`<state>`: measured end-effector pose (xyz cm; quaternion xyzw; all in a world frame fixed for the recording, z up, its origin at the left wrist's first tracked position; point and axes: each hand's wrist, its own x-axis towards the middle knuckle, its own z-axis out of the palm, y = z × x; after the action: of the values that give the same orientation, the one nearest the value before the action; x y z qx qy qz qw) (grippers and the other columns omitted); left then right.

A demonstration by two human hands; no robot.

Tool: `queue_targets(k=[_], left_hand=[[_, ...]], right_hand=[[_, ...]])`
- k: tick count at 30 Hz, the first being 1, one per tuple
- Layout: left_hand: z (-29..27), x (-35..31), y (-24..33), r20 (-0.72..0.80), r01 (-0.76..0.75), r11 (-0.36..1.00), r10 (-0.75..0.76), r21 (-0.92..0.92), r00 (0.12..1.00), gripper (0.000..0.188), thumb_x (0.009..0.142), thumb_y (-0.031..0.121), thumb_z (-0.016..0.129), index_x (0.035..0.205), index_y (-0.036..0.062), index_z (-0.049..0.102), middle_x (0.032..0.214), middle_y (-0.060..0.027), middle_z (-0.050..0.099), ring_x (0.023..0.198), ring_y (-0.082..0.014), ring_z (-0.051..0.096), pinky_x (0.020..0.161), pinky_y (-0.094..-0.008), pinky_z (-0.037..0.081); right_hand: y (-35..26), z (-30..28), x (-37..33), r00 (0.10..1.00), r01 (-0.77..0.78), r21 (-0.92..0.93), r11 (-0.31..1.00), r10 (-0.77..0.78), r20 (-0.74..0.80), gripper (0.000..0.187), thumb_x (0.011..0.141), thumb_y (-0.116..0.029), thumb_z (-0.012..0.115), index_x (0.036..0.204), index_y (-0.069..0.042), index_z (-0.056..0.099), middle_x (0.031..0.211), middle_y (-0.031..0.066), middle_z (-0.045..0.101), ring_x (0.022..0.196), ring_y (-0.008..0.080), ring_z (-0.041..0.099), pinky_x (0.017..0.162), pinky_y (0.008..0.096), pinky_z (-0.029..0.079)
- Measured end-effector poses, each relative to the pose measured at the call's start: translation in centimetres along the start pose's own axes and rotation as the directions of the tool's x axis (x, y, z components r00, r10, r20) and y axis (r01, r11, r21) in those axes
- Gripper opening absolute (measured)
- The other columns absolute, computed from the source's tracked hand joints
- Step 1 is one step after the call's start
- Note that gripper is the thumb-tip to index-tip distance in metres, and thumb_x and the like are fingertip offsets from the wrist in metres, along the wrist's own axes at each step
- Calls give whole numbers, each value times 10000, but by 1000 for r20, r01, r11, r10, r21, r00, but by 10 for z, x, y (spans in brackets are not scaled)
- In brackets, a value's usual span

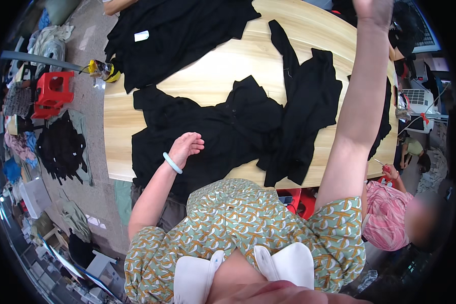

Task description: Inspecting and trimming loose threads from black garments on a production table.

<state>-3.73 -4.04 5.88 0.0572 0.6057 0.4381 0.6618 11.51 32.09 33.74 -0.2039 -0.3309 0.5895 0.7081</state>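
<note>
2 hands [186, 148] [374, 10] reach out, the left above a black garment [200, 121].

Garments [202, 124] on table [187, 83]; stools [55, 87] left

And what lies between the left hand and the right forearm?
From the left hand, the head view shows a black top, another black garment, then a strip of wooden table before the right forearm.

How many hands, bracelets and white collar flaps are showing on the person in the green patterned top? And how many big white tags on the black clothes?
Hands: 2 (left hand, right hand)
Bracelet: 1
White collar flaps: 2 (left flap, right flap)
Big white tag: 1, on black cloth
Total: 6
</note>
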Motion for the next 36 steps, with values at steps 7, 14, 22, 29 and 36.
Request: queue_targets(k=[7,14,22,29,36], left_hand=[[-1,20,-23,-129,-37,965,72,258,989,231,862,254,489,937,43,544,823,-44,584,728,-105,552,657,-226,435],[19,70,-32,-89,-229,858,301,460,950,182,826,192,530,868,19,570,752,-30,584,660,-89,545,590,-224,430],[57,88,-27,22,-503,439,737,745,676,125,793,137,546,776,15,563,734,-122,553,655,-259,554,593,-328,442],[65,73,-51,28,-106,410,193,906,981,490,817,443,467,740,-20,608,752,-212,600,762,-349,580,695,-394,449],[76,70,-67,61,-55,459,2,887,998,385,682,409,654,737,28,650,737,-150,628,709,-259,608,676,-332,475]], right_hand=[[139,-189,-155,313,337,-932,131,918,242,240,773,-273,564,843,-49,616,860,129,614,824,268,578,770,329,442],[158,-283,-290,482,235,-968,89,854,195,229,688,-191,647,851,-39,593,841,146,593,816,299,563,739,364,447],[95,-237,-324,507,282,-912,297,761,404,93,722,-119,597,785,-56,569,736,112,583,705,293,569,631,376,456],[87,-266,-345,424,164,-952,259,853,305,150,725,-93,581,848,-7,583,797,156,597,737,304,588,659,359,475],[86,-263,-347,407,154,-953,260,862,301,155,708,-57,568,847,7,596,776,165,578,725,317,574,664,372,460]])
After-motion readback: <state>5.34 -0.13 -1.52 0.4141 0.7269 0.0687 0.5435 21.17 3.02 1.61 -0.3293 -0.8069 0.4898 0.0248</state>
